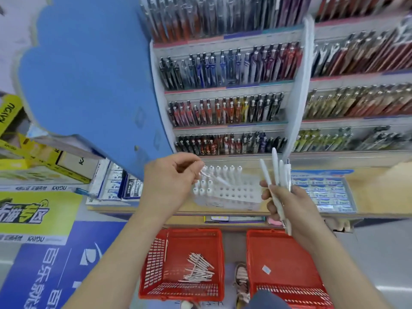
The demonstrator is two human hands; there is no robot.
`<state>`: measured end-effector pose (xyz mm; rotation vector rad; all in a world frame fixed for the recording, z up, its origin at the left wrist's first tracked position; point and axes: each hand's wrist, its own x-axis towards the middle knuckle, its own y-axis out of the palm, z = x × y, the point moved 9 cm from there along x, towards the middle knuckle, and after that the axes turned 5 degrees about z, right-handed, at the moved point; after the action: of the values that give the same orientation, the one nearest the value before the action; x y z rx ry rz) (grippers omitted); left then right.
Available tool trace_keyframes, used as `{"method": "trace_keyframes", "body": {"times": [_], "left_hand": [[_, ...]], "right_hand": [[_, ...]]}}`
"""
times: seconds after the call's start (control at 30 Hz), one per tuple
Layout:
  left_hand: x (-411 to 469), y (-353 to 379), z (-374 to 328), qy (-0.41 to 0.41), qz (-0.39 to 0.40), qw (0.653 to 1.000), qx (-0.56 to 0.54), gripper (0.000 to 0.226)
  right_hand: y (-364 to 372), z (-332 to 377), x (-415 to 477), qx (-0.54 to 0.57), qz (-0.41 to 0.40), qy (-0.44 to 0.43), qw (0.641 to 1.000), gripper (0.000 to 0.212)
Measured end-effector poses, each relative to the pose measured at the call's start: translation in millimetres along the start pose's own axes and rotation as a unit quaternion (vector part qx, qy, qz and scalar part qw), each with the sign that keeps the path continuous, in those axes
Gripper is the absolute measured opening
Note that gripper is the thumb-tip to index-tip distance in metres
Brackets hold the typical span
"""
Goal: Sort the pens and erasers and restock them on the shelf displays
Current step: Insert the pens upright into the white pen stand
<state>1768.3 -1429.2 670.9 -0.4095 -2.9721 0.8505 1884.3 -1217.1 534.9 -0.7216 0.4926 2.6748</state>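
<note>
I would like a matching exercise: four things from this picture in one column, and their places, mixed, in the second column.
Things:
1. single white pen
2. bundle of white pens
3. pile of white pens
4. small pale eraser

Places:
A. in the right red basket
B. in the left hand, over the clear pen rack
C. in the left red basket
D. in the right hand

Pairs: 1-B, 2-D, 3-C, 4-A

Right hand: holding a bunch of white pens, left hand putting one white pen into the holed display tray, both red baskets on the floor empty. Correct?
Not quite. The head view shows the left red basket holds a pile of white pens, and the right red basket holds one small item. The right hand and left hand at the display tray are as described.
</note>
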Motion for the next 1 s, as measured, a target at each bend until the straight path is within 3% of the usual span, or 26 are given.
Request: {"method": "trace_keyframes", "body": {"times": [0.1,0.23,0.77,1.0], "left_hand": [[8.5,18.9,-1.1,0.05,0.027,0.99,0.129,0.009],[16.3,45.2,4.4,0.112,0.039,0.968,0.223,0.012],[30.7,85.7,40.6,0.069,0.097,0.944,0.308,0.018],[35.1,87.7,38.7,0.055,0.1,0.922,0.371,0.02]], "right_hand": [[-8.4,-0.4,2.4,0.018,-0.002,-0.001,1.0,0.02],[-9.5,-1.4,3.3,0.029,0.003,-0.013,1.0,0.02],[-6.3,-3.2,3.1,0.083,0.039,-0.023,0.996,0.021],[11.5,3.8,-4.0,0.167,0.056,-0.024,0.984,0.018]]}}
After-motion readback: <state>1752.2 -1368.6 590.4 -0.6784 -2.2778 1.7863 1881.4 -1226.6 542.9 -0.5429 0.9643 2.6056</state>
